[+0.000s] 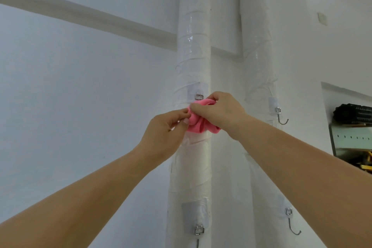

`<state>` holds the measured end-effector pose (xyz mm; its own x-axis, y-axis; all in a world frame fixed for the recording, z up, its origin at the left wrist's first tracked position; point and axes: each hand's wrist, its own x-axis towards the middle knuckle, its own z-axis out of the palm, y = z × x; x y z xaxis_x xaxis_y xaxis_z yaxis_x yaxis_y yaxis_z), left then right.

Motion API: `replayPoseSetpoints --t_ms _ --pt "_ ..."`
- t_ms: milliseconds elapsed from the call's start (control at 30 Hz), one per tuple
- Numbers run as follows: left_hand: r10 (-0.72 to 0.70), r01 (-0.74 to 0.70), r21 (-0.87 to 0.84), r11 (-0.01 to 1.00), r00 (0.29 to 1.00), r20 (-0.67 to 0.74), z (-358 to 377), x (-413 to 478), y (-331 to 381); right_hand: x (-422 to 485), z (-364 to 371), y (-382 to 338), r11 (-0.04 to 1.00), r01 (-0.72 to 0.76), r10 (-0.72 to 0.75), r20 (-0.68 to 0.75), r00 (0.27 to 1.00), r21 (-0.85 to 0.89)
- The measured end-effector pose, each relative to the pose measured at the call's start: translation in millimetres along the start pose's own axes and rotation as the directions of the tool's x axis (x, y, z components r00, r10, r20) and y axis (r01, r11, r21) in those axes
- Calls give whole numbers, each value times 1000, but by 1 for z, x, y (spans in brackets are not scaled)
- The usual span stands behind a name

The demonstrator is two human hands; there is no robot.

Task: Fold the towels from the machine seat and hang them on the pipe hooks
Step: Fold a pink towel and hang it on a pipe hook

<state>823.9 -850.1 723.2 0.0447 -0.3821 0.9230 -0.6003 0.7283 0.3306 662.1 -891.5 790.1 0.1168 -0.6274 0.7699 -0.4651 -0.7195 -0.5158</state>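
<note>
A small pink towel [198, 123] is bunched against the left white wrapped pipe [193, 50], just below an adhesive hook mount [198, 96]. My right hand [219, 111] grips the towel from above and the right, its fingers curled over the top fold. Pinching the towel's left edge between thumb and fingertips is my left hand [168, 129]. The hook's curved end is hidden behind the towel and my hands.
A second wrapped pipe [256, 50] stands to the right with two bare metal hooks [281, 118] [292, 225]. Another hook mount [198, 227] sits lower on the left pipe. A grey shelf with a black object [353, 113] is at the far right.
</note>
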Motion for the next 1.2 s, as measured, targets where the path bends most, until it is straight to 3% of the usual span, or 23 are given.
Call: replayPoseSetpoints --t_ms 133,267,433,600,800,1000,1200 --pt "42 -42 129 991 999 0 -6 8 -6 -12 13 6 999 44 -42 -133 990 15" --pt "-38 38 -1 999 999 -14 -1 -2 -7 -15 16 12 997 34 -20 -205 979 65" --pt "-96 94 -42 995 995 -27 7 -11 -11 -19 29 17 998 59 -64 -267 962 -25" --pt "-90 90 4 996 996 4 0 -8 -4 -17 24 10 1000 14 -11 -193 981 14" --pt "-48 48 92 995 999 -9 -1 1 -11 -3 11 3 998 10 -14 -79 997 -56" --pt "-71 68 92 993 997 33 6 -11 -19 -10 22 10 999 24 -30 -136 990 -47" --pt "-79 75 71 995 995 67 -7 -7 -5 -9 12 0 998 -14 8 -97 995 -62"
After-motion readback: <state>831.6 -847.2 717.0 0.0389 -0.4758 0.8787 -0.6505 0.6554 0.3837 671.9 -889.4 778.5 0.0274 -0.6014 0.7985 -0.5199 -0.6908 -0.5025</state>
